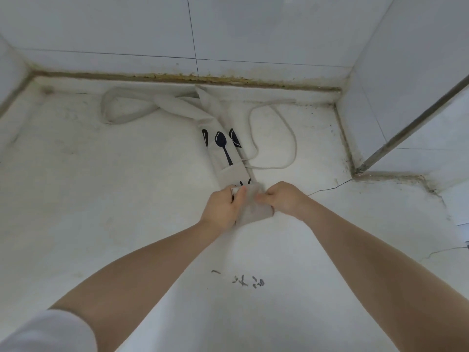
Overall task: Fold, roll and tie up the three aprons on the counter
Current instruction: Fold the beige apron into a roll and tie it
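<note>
Left hand [223, 207] and right hand [284, 199] both pinch the near end of the folded apron [229, 158], likely to start a tight roll, its strip and cord [274, 138] trailing beyond them across the scuffed white surface [101, 186] to tiled walls [152, 29].

White counter [101, 199], folded beige apron [223, 148], cord [286, 128]

We see a white counter [101, 199] with dark scribbles [247, 280] and a crack [330, 188], tiled walls [253, 26], grimy seams [177, 77].
</note>
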`<control>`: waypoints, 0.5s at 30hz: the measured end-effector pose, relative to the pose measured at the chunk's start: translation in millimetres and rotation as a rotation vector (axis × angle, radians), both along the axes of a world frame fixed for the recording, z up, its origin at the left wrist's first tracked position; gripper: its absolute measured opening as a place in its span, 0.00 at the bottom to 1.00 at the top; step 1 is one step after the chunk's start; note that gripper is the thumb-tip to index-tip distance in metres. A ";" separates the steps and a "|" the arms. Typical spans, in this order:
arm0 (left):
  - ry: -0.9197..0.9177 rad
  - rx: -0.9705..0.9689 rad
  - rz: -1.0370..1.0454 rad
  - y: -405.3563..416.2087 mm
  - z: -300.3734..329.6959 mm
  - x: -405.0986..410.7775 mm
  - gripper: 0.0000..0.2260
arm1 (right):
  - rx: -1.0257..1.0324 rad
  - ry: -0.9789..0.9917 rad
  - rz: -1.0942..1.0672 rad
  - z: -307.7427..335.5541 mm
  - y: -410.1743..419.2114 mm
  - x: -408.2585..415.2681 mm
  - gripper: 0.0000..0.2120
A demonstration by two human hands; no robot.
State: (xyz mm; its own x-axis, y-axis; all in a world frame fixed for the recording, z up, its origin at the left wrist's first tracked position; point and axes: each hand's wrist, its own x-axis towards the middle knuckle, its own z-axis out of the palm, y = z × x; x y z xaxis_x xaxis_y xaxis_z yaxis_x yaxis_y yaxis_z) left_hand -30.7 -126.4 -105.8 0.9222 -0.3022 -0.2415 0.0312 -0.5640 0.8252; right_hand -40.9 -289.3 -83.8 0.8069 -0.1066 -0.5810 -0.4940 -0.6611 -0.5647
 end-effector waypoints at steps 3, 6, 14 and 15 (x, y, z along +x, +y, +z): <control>-0.268 0.253 -0.049 1.8 -8.0 -2.4 0.05 | -0.160 0.020 0.052 -2.2 7.0 5.5 0.24; -0.652 0.430 -0.162 13.0 -25.8 10.1 0.16 | -0.282 0.053 0.084 -2.0 13.5 12.6 0.22; -0.835 0.522 -0.606 27.3 -44.1 22.3 0.28 | -0.273 -0.017 0.114 0.3 18.4 22.9 0.19; -0.739 0.518 -0.619 30.3 -44.9 20.0 0.32 | -0.230 -0.022 0.104 2.7 19.4 24.4 0.23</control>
